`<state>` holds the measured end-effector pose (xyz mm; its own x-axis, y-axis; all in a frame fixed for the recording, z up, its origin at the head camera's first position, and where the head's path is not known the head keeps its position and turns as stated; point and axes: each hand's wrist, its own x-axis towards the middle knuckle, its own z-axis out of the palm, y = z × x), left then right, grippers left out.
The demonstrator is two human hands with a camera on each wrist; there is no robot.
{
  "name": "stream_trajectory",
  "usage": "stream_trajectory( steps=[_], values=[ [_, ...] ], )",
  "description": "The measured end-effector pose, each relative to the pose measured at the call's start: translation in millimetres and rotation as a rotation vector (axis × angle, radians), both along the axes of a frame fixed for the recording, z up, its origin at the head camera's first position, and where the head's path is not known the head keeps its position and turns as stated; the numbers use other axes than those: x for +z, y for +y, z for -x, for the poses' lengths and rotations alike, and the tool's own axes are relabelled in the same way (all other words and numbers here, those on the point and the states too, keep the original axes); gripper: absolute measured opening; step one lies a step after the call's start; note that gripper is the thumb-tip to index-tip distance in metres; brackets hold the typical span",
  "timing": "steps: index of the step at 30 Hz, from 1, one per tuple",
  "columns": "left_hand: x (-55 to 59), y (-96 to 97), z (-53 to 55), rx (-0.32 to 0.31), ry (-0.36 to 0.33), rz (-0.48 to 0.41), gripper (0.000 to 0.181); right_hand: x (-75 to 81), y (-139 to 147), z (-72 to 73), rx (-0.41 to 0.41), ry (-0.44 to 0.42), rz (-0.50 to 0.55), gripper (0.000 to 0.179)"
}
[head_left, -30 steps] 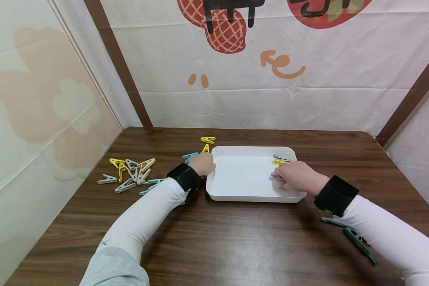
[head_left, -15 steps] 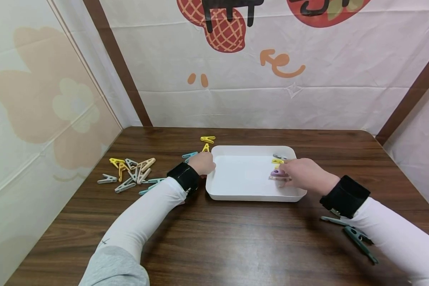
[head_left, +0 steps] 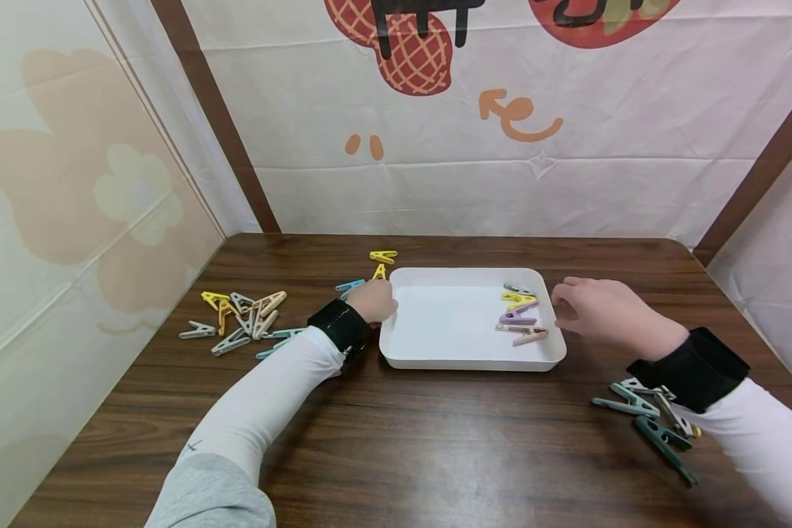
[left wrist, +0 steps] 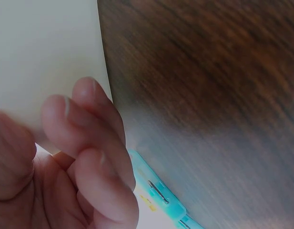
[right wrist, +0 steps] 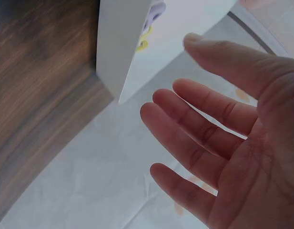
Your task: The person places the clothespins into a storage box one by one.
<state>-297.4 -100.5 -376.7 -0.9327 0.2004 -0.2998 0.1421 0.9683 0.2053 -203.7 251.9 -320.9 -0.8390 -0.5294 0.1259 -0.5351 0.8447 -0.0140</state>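
Note:
My left hand (head_left: pixel 373 301) grips the left edge of the white tray (head_left: pixel 449 364). In the left wrist view, curled fingers (left wrist: pixel 89 126) lie against the tray wall. Along the tray's right side lie a grey clothespin (head_left: pixel 518 290), yellow ones (head_left: pixel 518 298), a purple clothespin (head_left: pixel 518 319) and a beige clothespin (head_left: pixel 529 337). Just beyond the right rim hovers my right hand (head_left: pixel 610 312), holding nothing; the right wrist view shows its fingers (right wrist: pixel 185 133) spread and loosely bent.
A pile of grey, beige and yellow clothespins (head_left: pixel 246 323) lies left of the tray. Teal clothespins (head_left: pixel 281 341) and a yellow clothespin (head_left: pixel 383 257) are near my left hand. Below my right wrist sit a dark green clothespin (head_left: pixel 663 446) and a light green clothespin (head_left: pixel 627 403).
My right hand has let go of the purple clothespin in the tray and moved right, past the rim. More clothespins now show beneath that forearm. The left hand has stayed in place.

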Motion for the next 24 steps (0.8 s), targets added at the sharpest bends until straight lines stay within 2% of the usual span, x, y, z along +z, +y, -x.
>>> stream_trajectory(
  steps=[4,7,16,24],
  values=[
    [-0.7,-0.1,0.2,0.003,-0.004,0.004,0.024,5.0,14.2,-8.5,-0.016,0.056,0.026,0.022],
    [-1.5,-0.4,0.1,0.002,-0.011,0.006,0.024,8.2,24.7,-13.8,-0.054,0.053,0.025,0.022],
    [-1.3,-0.8,-2.4,-0.002,-0.012,0.005,0.022,11.1,54.4,-25.2,-0.168,-0.01,0.021,0.026],
    [0.7,-0.4,-4.9,-0.003,-0.009,-0.004,0.022,1.9,88.1,-36.7,-0.281,-0.116,-0.027,0.036]
  ],
)
